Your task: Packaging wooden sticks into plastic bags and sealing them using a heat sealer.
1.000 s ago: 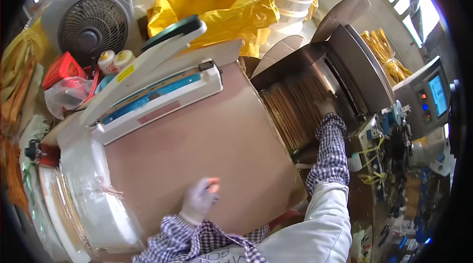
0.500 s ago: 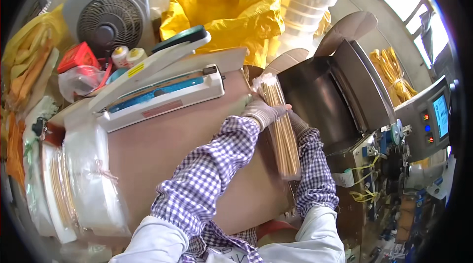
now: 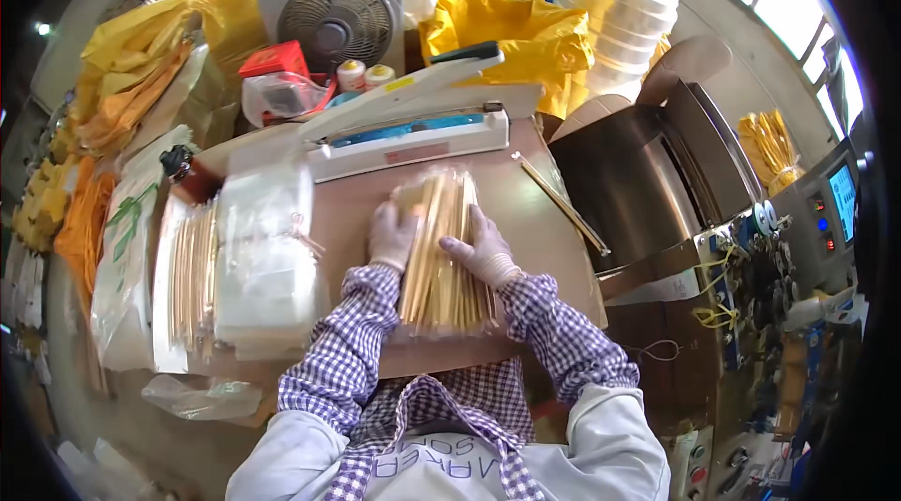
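A clear plastic bag of thin wooden sticks (image 3: pixel 430 290) lies on the brown tabletop in front of me, the sticks running away from me. My gloved left hand (image 3: pixel 387 236) is closed along the bag's left side. From the right, my gloved right hand (image 3: pixel 486 250) grips it, the thumb pressed across the top. The bag's far end is slightly blurred. Beyond it stands a white bag sealer (image 3: pixel 418 146), its long lever raised. A few loose sticks (image 3: pixel 563 205) lie at the table's right side, apart from my hands.
On the left are a stack of clear plastic bags (image 3: pixel 267 266) and more sticks (image 3: pixel 192 280). A dark metal hopper (image 3: pixel 624 187) borders the table's right. Behind are a grey fan (image 3: pixel 330 32), a yellow sack (image 3: pixel 511 46) and stacked film rolls (image 3: pixel 615 22).
Both hands have brought the bagged sticks from beside the hopper to the table's middle. The hands now sit on opposite sides of the bag. My view has swung left.
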The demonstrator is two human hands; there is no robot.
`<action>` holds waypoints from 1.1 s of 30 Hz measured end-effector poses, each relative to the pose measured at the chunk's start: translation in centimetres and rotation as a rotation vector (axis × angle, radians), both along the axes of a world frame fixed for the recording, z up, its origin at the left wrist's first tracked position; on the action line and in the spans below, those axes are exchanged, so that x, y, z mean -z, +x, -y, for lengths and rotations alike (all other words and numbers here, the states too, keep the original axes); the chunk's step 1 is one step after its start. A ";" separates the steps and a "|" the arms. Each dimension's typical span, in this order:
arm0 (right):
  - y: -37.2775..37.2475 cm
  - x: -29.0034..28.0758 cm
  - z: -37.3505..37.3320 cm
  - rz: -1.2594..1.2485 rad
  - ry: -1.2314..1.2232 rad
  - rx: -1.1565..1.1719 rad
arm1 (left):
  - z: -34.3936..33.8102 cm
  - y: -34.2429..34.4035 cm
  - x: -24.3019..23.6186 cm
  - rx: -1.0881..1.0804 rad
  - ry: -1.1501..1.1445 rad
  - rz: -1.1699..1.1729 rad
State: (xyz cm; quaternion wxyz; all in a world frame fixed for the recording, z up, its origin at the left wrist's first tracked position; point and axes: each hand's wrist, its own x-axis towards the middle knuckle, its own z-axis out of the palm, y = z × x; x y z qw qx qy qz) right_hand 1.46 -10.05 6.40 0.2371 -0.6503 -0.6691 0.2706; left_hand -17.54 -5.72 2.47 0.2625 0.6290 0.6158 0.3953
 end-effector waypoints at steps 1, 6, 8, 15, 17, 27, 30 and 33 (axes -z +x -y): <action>0.4 -0.2 -0.3 -0.127 -0.045 -0.024 | 1.6 -1.1 0.6 -0.164 0.048 -0.065; 5.3 -2.9 -1.6 0.510 0.737 0.200 | 8.1 -8.1 2.3 -0.276 0.199 -0.085; 14.2 1.6 -4.4 0.327 0.111 0.387 | 8.6 -6.2 1.6 -0.190 0.209 -0.006; 1.8 -0.8 2.6 0.376 -0.100 0.088 | 9.6 -6.4 1.5 -0.254 0.270 0.069; 0.1 0.1 4.1 0.385 -0.160 0.112 | 9.5 -6.4 1.5 -0.238 0.249 0.092; -8.9 -6.1 4.0 0.457 -0.249 -0.178 | 7.4 -5.6 0.4 -0.224 0.011 0.179; -13.5 -8.2 3.3 0.506 -0.391 0.000 | 6.5 -7.0 1.5 -0.239 -0.084 0.244; -14.6 -7.4 1.7 0.634 -0.305 0.172 | 5.9 -7.1 0.2 -0.188 -0.147 0.235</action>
